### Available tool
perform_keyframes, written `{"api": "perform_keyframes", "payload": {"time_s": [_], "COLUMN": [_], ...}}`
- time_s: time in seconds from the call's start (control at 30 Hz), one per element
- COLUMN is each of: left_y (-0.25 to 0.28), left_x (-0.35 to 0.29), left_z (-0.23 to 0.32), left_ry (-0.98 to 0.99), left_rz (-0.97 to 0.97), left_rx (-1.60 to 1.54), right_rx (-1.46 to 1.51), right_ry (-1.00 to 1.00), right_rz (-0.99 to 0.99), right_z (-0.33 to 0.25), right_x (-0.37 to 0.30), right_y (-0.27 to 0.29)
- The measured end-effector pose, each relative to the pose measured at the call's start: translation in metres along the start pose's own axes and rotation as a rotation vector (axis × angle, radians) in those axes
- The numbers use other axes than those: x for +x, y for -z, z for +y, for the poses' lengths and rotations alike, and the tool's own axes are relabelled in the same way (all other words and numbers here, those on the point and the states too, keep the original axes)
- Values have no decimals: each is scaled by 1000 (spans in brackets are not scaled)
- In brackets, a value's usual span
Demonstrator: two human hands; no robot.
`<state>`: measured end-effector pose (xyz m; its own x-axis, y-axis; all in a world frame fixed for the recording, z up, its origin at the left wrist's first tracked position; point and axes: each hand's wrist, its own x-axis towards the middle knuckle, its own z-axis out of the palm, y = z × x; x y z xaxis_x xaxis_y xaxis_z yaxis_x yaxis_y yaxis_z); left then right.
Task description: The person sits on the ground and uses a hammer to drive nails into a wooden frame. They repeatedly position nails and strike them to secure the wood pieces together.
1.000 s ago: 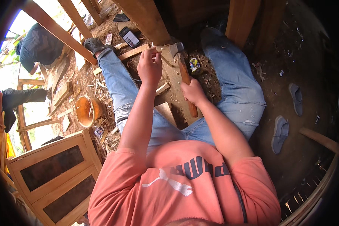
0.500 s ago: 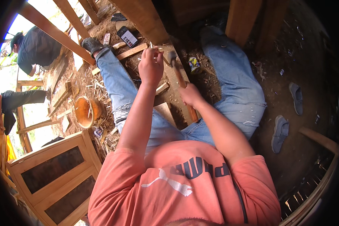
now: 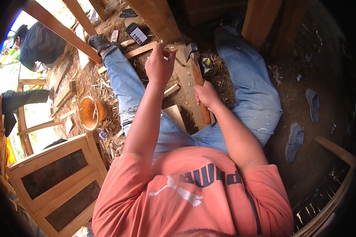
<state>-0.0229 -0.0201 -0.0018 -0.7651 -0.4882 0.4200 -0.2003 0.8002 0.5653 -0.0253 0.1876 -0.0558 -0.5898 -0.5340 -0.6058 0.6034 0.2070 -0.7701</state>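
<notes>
My right hand (image 3: 205, 94) is wrapped round the middle of a hammer's (image 3: 197, 73) wooden handle. The dark metal head is at the far end, a short way to the right of my left hand (image 3: 160, 65). The fingers of that hand are curled toward the thumb, above a wooden plank (image 3: 187, 89) lying between my legs. Something small and thin seems to be at the fingertips, too small to name. The foot of a thick wooden post (image 3: 156, 19) stands just beyond.
A phone (image 3: 136, 34) lies past my left hand, near wood offcuts. An orange bucket (image 3: 91, 113) and a framed wooden panel (image 3: 59, 173) are to the left. A yellow can (image 3: 207, 65) sits by my right leg, shoes (image 3: 294, 141) farther right. Another person (image 3: 41, 45) bends over at far left.
The hammer's head has moved right, away from my left hand, and its handle stands straighter in the picture. My left fingers have shifted, and the white stick seen at them before no longer shows.
</notes>
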Motion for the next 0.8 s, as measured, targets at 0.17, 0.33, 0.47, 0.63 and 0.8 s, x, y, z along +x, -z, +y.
{"api": "perform_keyframes", "payload": {"time_s": [0.17, 0.33, 0.47, 0.63, 0.8], "left_y": [-1, 0, 3, 4, 3], "left_x": [7, 7, 4, 1, -2], "left_z": [2, 12, 16, 13, 6], "left_ry": [-41, 51, -12, -62, -80], "left_rz": [-54, -151, -178, -165, -148], "left_rx": [-38, -229, -204, -106, -124], "right_rx": [35, -14, -49, 21, -36], "right_ry": [-35, -8, 4, 68, 30], "right_rz": [-27, 6, 8, 16, -2], "right_z": [5, 3, 4, 4, 1], "right_x": [7, 7, 6, 3, -10], "right_y": [4, 2, 1, -2, -8]}}
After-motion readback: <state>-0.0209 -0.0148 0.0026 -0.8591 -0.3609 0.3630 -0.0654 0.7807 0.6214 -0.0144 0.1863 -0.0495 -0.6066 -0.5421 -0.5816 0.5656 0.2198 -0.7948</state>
